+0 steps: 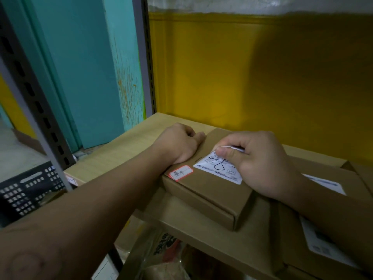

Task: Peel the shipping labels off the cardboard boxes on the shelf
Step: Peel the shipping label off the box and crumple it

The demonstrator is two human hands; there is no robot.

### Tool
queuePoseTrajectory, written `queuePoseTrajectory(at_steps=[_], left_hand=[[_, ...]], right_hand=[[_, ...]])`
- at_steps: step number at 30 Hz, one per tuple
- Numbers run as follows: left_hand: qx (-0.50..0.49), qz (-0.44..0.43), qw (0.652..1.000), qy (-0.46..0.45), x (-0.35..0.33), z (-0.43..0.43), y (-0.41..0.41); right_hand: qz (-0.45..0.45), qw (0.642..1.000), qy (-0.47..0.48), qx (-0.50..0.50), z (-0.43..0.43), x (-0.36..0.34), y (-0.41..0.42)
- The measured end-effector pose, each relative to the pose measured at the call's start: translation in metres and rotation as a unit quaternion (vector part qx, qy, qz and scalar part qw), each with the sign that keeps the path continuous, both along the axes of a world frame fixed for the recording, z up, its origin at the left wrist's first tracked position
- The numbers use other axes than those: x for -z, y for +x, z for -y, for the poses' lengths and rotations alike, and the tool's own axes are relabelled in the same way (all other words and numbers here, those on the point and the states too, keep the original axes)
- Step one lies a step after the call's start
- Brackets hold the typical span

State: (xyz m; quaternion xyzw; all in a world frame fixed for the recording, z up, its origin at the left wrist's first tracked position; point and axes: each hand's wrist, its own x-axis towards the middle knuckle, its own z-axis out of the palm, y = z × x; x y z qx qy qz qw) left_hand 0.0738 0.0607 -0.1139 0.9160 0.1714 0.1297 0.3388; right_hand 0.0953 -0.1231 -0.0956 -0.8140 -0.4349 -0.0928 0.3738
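Observation:
A flat brown cardboard box [210, 197] lies on the wooden shelf [113, 154]. On its top sits a white shipping label [217, 170] with black handwriting, its far edge lifted off the cardboard. My right hand [260, 162] pinches that lifted edge between thumb and fingers. My left hand [179, 142] rests on the box's far left corner, fingers curled over the edge, holding it down. A small red-bordered sticker [181, 172] sits on the box near my left wrist.
More labelled cardboard boxes [331, 199] lie to the right under my right arm. Grey slotted shelf posts [144, 57] stand at left and back. A black plastic crate [28, 188] sits lower left. A yellow wall [262, 77] closes the back.

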Motion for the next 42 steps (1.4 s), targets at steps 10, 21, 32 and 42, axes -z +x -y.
queuePoseTrajectory(at_steps=[10,21,32,42], left_hand=[[-0.001,-0.001,1.0,-0.009,0.0,0.001,0.001],[-0.005,0.0,1.0,-0.006,0.003,0.001,0.004],[-0.014,-0.007,1.0,-0.008,0.004,0.0,0.008],[-0.016,-0.003,1.0,-0.021,0.006,-0.001,0.011]], right_hand=[[-0.015,1.0,0.012,0.011,0.0,-0.003,-0.001],[-0.017,0.999,0.044,0.019,0.0,-0.005,-0.002],[-0.031,0.994,0.094,0.041,0.0,-0.005,-0.001],[-0.055,0.987,0.134,0.069,0.0,-0.005,0.002]])
